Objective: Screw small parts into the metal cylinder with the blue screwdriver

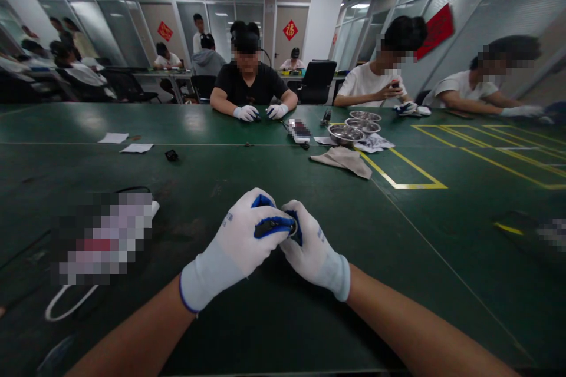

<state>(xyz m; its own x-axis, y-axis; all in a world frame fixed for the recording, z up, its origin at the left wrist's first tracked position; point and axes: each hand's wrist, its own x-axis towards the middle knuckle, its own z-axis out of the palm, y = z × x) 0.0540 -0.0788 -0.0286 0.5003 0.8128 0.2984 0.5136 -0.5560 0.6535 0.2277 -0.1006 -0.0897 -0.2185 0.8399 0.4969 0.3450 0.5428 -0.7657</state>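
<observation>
A small, dark, narrow object (267,227) with a shiny round end sits between my hands, above the green table (212,330); its exact kind is unclear. My left hand (241,241), in a white glove with blue-coated fingers, is closed around its body. At the shiny end, the fingers of my right hand (313,247), gloved the same way, are closed too. They hide most of that end and whatever they pinch.
A blurred-out item with a white loop (71,309) lies to the left. Farther off are a small black piece (171,155), white papers (137,148), a beige cloth (342,161) and metal bowls (346,134). A gloved co-worker (250,85) sits opposite; others sit to the right.
</observation>
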